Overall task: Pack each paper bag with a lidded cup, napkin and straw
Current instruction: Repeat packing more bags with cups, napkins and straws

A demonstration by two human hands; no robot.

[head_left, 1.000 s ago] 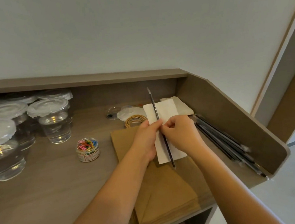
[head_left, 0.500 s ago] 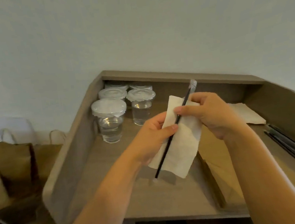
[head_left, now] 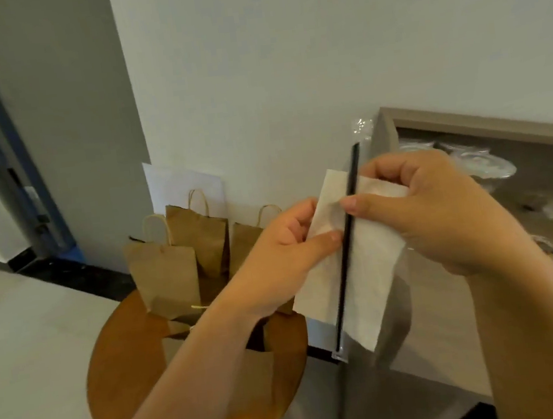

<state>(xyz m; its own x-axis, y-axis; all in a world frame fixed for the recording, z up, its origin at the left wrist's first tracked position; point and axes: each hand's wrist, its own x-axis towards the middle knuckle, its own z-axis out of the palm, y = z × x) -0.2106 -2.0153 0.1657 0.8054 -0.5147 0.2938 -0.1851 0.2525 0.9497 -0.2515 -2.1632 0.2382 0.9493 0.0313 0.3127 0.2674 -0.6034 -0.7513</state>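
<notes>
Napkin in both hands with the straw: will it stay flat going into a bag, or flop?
Probably flop: the napkin is thin, and its lower end hangs unsupported below the left hand and right hand. It looks very light, so it may flutter. The straw pinched against it looks straight and may stiffen it somewhat.

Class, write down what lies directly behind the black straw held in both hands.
The white napkin backs most of the straw; its top end shows against the wall. The hands hide part of the napkin.

Lidded cups blurred behind the right hand, contents indistinct.
</notes>
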